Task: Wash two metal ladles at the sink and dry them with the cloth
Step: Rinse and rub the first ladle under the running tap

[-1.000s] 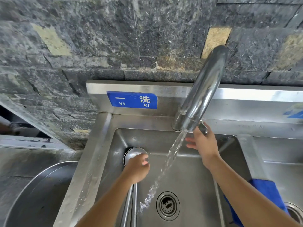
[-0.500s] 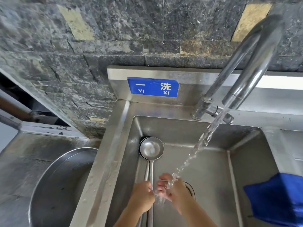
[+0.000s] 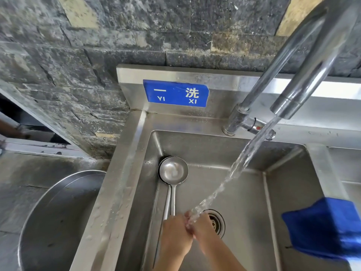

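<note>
A second ago the right hand [image 3: 203, 224] was at the curved chrome tap [image 3: 304, 79] and the left hand [image 3: 175, 229] on the two stacked metal ladles [image 3: 172, 173]; now both hands meet under the stream, fingers rubbing together, holding nothing. The ladles lie unwashed in the steel sink [image 3: 254, 202], along its left wall. The blue cloth [image 3: 324, 229] waits on the right rim, nothing blocking the reach

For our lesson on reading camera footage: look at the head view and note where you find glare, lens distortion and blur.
Head view: glare whitens the sink's back ledge beside the tap; the wide lens bows the wall's stone courses and the sink edges; the tap looms large and soft near the lens; the running water streaks, blurring where it hits the right hand.
</note>
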